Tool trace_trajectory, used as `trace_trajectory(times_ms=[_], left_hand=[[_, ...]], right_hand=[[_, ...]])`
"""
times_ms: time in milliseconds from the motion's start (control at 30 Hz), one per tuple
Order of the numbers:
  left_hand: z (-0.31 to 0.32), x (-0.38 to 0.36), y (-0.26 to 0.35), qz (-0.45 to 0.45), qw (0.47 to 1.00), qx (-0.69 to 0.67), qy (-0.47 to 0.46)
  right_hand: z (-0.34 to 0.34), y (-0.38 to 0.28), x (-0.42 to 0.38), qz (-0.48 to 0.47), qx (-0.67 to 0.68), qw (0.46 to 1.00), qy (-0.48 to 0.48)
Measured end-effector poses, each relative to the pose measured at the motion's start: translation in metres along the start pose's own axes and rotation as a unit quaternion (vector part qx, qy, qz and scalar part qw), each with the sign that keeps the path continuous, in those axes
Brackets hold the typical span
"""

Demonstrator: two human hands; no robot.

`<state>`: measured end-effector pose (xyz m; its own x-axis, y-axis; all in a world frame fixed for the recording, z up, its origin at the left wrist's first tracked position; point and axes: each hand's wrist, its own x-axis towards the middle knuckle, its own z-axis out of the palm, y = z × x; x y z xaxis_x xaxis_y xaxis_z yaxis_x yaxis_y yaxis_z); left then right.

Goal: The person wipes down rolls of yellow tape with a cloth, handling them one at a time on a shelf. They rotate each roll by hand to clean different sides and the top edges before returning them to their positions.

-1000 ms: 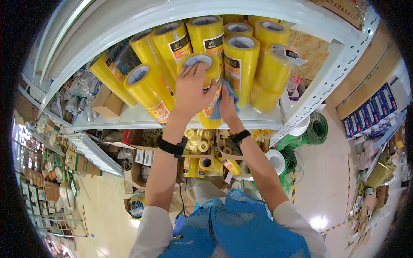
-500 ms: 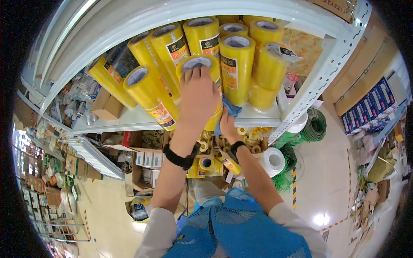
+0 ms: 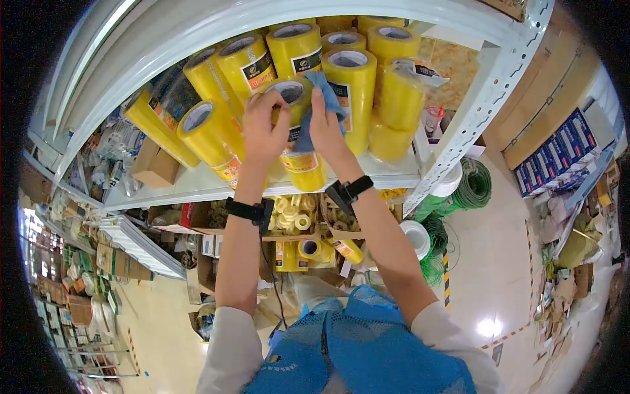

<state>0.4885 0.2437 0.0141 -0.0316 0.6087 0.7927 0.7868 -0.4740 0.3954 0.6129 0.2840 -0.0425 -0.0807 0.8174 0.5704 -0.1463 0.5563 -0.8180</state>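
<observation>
A tall stack of yellow packing tape rolls (image 3: 303, 178) stands at the shelf's front edge, between my hands. My left hand (image 3: 266, 128) is curled at its upper left side, fingertips by the top rim and thumb along the front. From the right, my right hand (image 3: 326, 131) presses a blue cloth (image 3: 304, 136) against the stack, fingers straight up and the cloth bunched beneath them. Part of the cloth reaches above the top rim. Other tape stacks stand close around, one leaning at the left (image 3: 207, 134) and one upright at the right (image 3: 354, 82).
The white metal shelf (image 3: 374, 178) has a perforated post (image 3: 489, 98) at right. Below it are boxes of small tape rolls (image 3: 289, 213). Green wire coils (image 3: 474, 184) stand on the floor at right. A small cardboard box (image 3: 155, 165) lies on the shelf at left.
My left hand has moved from the stack's top opening to its left side. My right hand has risen with the blue cloth from low on the stack to near its top.
</observation>
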Motion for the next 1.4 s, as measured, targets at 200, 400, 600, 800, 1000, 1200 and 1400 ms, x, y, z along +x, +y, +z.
trace_trajectory(times_ms=[200, 400, 600, 800, 1000, 1200, 1400], left_hand=[[0.015, -0.001, 0.038, -0.013, 0.994, 0.110, 0.008], [0.038, -0.002, 0.044, 0.023, 0.967, 0.247, 0.055], [0.027, -0.003, 0.033, -0.002, 0.971, 0.236, 0.040], [0.002, -0.006, 0.009, 0.006, 0.992, 0.108, 0.060], [-0.002, -0.008, 0.012, 0.019, 0.995, 0.073, 0.064], [0.015, -0.008, 0.046, 0.015, 0.937, 0.348, -0.030], [0.034, -0.001, 0.039, 0.040, 0.941, 0.329, 0.066]], right_hand=[[0.000, 0.040, 0.001, 0.130, 0.092, 0.986, -0.048], [-0.014, 0.161, -0.102, 0.169, -0.077, 0.982, 0.046], [-0.019, 0.173, -0.121, 0.259, -0.086, 0.962, -0.024], [-0.004, 0.140, -0.081, 0.107, -0.073, 0.990, -0.061], [0.012, 0.008, 0.009, 0.065, 0.022, 0.998, -0.016], [0.000, 0.099, -0.040, 0.155, -0.087, 0.983, -0.053], [-0.031, 0.141, -0.096, 0.420, -0.095, 0.882, -0.191]])
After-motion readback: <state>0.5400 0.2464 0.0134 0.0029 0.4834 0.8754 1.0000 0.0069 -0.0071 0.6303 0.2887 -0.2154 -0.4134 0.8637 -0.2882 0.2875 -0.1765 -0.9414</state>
